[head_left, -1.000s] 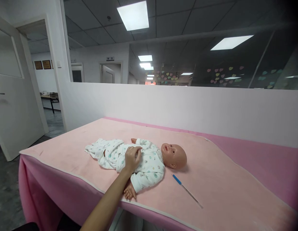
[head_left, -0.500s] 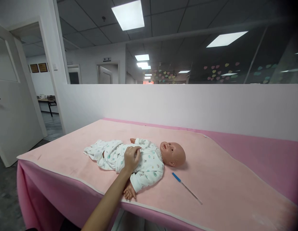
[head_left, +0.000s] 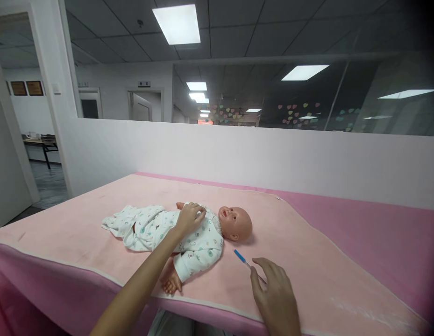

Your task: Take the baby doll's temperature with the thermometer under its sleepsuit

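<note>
A baby doll (head_left: pixel 202 240) in white patterned clothes lies on its back, its bald head to the right. My left hand (head_left: pixel 189 218) rests palm down on the doll's chest, fingers slightly bent, with nothing visible in it. To the right of the doll lies a thin metal rod with a blue handle (head_left: pixel 239 256). My right hand (head_left: pixel 274 289) is over the rod's lower end and hides part of it. Its thumb and fingers are apart, not closed on the rod.
A peach-coloured mat (head_left: pixel 315 275) over a pink cloth (head_left: pixel 374 233) covers the table. Behind it stands a white half-wall (head_left: pixel 273 158) with glass above. A doorway with a door (head_left: pixel 8 154) is at the left.
My right hand has come into view from below and reached over the rod. My left hand has shifted slightly towards the doll's upper chest. The view has turned a little right.
</note>
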The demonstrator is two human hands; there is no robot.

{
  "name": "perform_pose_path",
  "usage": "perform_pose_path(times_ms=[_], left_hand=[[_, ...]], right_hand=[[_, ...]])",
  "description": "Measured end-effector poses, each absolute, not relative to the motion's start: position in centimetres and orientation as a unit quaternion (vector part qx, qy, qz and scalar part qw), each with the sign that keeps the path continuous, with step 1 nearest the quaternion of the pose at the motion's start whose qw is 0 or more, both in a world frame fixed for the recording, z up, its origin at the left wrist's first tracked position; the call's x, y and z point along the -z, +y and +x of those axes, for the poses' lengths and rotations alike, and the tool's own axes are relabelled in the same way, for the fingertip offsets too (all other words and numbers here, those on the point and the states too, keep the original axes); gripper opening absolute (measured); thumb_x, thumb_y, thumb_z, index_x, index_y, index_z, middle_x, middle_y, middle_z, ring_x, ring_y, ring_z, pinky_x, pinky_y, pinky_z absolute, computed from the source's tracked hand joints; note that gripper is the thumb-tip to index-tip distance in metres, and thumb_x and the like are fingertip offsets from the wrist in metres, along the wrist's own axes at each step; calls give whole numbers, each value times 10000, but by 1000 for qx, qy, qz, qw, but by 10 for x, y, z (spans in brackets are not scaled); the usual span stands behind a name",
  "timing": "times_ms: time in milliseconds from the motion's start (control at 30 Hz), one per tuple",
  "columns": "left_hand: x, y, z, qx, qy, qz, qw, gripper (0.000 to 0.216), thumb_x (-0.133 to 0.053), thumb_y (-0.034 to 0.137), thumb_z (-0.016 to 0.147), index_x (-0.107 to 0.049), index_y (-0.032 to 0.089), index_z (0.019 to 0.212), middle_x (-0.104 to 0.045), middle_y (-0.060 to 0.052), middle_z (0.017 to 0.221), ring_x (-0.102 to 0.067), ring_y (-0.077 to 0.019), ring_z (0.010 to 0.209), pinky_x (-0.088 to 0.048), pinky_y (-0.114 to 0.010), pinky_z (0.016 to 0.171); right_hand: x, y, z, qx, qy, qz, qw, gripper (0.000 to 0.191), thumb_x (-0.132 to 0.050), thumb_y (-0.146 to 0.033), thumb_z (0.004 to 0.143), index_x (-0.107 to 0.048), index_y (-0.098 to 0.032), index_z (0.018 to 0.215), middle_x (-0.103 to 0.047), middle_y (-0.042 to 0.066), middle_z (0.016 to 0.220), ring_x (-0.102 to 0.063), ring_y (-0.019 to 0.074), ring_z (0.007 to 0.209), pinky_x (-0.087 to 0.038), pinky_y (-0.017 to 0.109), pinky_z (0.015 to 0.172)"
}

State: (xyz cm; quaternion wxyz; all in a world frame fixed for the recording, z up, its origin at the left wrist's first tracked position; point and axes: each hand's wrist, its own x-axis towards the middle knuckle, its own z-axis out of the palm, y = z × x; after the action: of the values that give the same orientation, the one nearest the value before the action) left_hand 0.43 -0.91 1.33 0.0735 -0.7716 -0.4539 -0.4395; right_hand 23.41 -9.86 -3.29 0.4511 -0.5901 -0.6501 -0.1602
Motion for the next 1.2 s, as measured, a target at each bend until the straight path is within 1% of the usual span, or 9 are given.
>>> perform_pose_path(times_ms=[67,133,267,333,467,600,833,967,1200], left_hand=[[-14,-2,11,397,-451,-798,49,158,-506,296,808,-645,225,784,-647,-27,844,-556,-202,833,-390,-333,764],[-9,1,15,385,-448,-807,24,158,-531,325,794,-648,223,761,-641,-28,829,-556,-202,825,-399,-324,744],[5,-6,15,425,-428,-798,1,152,-528,317,799,-637,218,764,-634,-21,819,-549,-188,825,-403,-316,760],[9,-13,14,439,-414,-798,-8,126,-527,289,801,-635,225,811,-637,-17,856,-548,-184,850,-398,-321,786],[13,-21,13,454,-407,-792,-24,110,-518,212,799,-618,236,837,-638,-5,876,-547,-177,872,-396,-319,803],[16,-21,13,469,-425,-774,-24,147,-484,169,795,-599,231,865,-635,-13,844,-550,-178,831,-411,-313,761],[19,-14,12,489,-439,-752,-59,162,-387,190,850,-543,218,883,-628,-21,847,-558,-179,799,-414,-309,740],[18,-11,13,505,-425,-747,-82,144,-403,235,862,-545,219,872,-633,-10,856,-562,-163,799,-423,-291,741],[14,-15,12,539,-393,-736,-118,185,-447,228,835,-621,209,895,-654,-22,886,-581,-166,836,-440,-294,790]], right_hand=[[54,-107,255,178,-692,-604,352,159,-491,-251,755,-623,-187,817,-627,91,808,-581,246,776,-452,360,654],[65,-100,262,174,-701,-635,275,141,-478,-196,758,-615,-178,735,-617,87,734,-582,235,716,-427,323,595],[61,-81,248,129,-693,-674,220,231,-443,-149,800,-569,-176,609,-599,61,657,-581,172,589,-337,248,488],[48,-82,236,129,-680,-679,244,218,-470,-203,805,-565,-182,609,-599,52,635,-569,161,543,-296,240,457],[9,-76,201,117,-681,-619,372,254,-424,-299,839,-566,-212,647,-596,22,610,-537,141,509,-286,232,441],[-8,-38,151,99,-731,-489,465,229,-387,-179,808,-593,-201,710,-619,38,678,-565,163,641,-383,250,558],[23,-4,125,14,-733,-408,545,268,-362,-126,769,-603,-163,880,-633,58,831,-565,172,784,-439,273,720],[27,-7,132,-1,-750,-384,539,296,-407,-104,713,-586,-172,939,-622,56,888,-554,186,841,-446,301,775],[31,-6,133,-1,-736,-369,568,275,-401,-160,800,-593,-178,996,-629,64,923,-565,181,876,-459,320,805]])
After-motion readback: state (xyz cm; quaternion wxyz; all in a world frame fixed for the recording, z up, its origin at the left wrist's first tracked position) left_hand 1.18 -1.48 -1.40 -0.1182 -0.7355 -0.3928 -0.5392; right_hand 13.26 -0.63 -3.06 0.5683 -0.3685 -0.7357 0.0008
